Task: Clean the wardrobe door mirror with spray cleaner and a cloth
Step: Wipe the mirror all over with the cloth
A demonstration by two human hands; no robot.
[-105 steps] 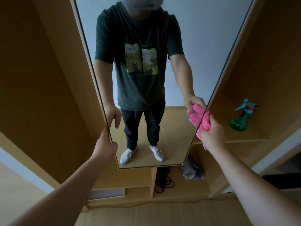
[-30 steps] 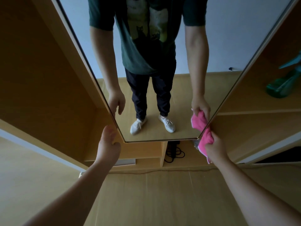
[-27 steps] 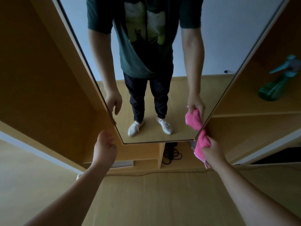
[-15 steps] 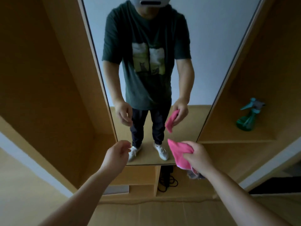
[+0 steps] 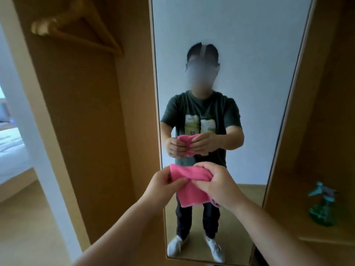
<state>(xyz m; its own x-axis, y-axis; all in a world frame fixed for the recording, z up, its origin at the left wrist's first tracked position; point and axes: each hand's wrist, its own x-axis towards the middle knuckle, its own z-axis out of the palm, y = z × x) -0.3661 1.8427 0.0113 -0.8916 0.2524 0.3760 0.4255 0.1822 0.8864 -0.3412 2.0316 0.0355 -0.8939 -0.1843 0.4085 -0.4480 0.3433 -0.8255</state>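
A tall wardrobe door mirror (image 5: pixel 259 77) stands straight ahead and reflects a person holding a cloth. In front of it, away from the glass, I hold a pink cloth (image 5: pixel 189 186) with both hands. My left hand (image 5: pixel 163 186) pinches its left edge. My right hand (image 5: pixel 219 184) grips its right side, and the cloth hangs down between them. A green spray bottle (image 5: pixel 321 205) with a teal trigger stands on a wardrobe shelf at the right, out of my hands' reach.
Open wooden wardrobe compartments flank the mirror. A wooden hanger (image 5: pixel 76 25) hangs at upper left. The shelf (image 5: pixel 326 239) under the bottle juts out at right. A bed (image 5: pixel 11 150) shows through an opening at far left.
My right hand has left the mirror's lower right edge and risen to the middle with the cloth. My left hand let go of the mirror's edge and took hold of the cloth. The view tilted up.
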